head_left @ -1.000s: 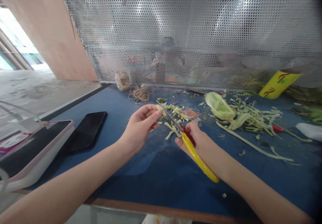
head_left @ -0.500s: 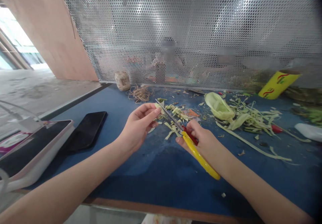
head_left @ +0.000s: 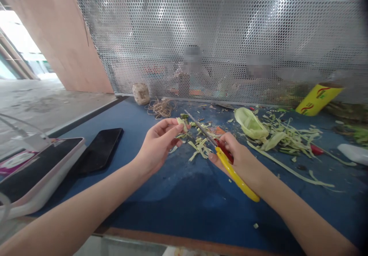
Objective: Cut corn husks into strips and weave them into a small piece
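Between the thumb and fingers of my left hand (head_left: 159, 142) is a small piece of pale green leaf (head_left: 181, 123). My right hand (head_left: 234, 156) grips yellow-and-red-handled scissors (head_left: 235, 177), their blades pointing up and left, just right of the leaf piece. Whether the blades are parted is hard to make out. Below and behind the blades lie cut pale green strips (head_left: 198, 148) on the blue tabletop (head_left: 172, 206). To the right sit a larger cupped leaf (head_left: 251, 123) and a heap of thin green shreds (head_left: 290, 137).
A black phone (head_left: 102, 148) and a white-rimmed tray (head_left: 43, 175) with a cable are at left. Tangled twine (head_left: 161, 108) and a whitish block (head_left: 140, 93) stand near the perforated metal screen (head_left: 161, 33). A yellow tube (head_left: 319, 99) leans at far right.
The scissors in my right hand have moved slightly right and away from the leaf piece. My left hand stays nearly in place, still pinching it. A small bit has appeared on the table near the scissors.
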The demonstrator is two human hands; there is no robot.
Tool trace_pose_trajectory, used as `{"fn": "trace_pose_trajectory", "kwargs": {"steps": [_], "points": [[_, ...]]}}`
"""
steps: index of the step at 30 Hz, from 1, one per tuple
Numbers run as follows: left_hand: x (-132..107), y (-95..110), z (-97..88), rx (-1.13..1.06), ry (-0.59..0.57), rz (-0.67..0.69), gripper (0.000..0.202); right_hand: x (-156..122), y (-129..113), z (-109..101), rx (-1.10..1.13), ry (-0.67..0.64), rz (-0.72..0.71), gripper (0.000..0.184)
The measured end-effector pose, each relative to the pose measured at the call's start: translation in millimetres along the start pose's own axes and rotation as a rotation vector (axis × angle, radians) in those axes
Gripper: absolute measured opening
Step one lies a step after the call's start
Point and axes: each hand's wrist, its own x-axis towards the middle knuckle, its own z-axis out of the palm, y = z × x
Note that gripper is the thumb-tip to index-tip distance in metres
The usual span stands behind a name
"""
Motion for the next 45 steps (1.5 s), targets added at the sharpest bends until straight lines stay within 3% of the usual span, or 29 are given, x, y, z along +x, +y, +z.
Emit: {"fn": "trace_pose_trajectory", "kwargs": {"steps": [5,16,35,45], "points": [[1,1,-1.1,-0.012,0.053,0.001,0.013,1,7,-1,-0.022,0.007,0.003,0.028],[0,0,-1.8,-0.027,0.004,-0.044,0.011,4,9,6,-0.008,-0.041,0.0,0.039],[1,3,-0.2,0.075,0.022,-0.085,0.017,2,3,1,-0.024,-0.064,0.016,0.04],[3,3,-1.4,0.083,0.047,-0.1,0.015,-3,-7,-6,-0.101,-0.039,0.051,0.03]]}}
